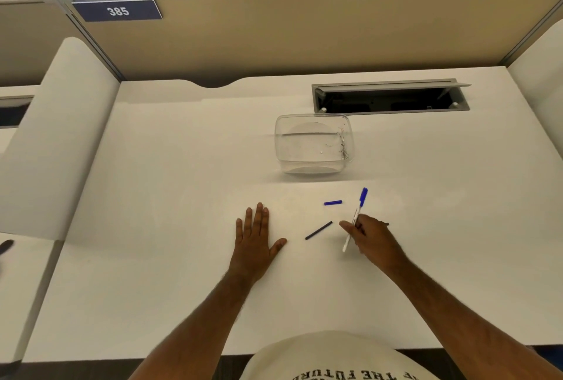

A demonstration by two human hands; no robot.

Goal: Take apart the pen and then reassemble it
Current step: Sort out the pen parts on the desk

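Note:
My right hand (370, 234) grips a white pen barrel (353, 221) with a blue end pointing away from me, held tilted just above the white desk (182, 196). A dark thin ink refill (318, 230) lies on the desk just left of that hand. A small blue pen piece (333, 202) lies a little farther back. My left hand (254, 234) rests flat on the desk, palm down, fingers spread, holding nothing. A dark tip pokes out behind my right hand; I cannot tell what it is.
A clear plastic container (313, 143) stands behind the pen parts. An open cable slot (391, 97) is set in the desk at the back right. Beige partition walls enclose the desk at the back and both sides.

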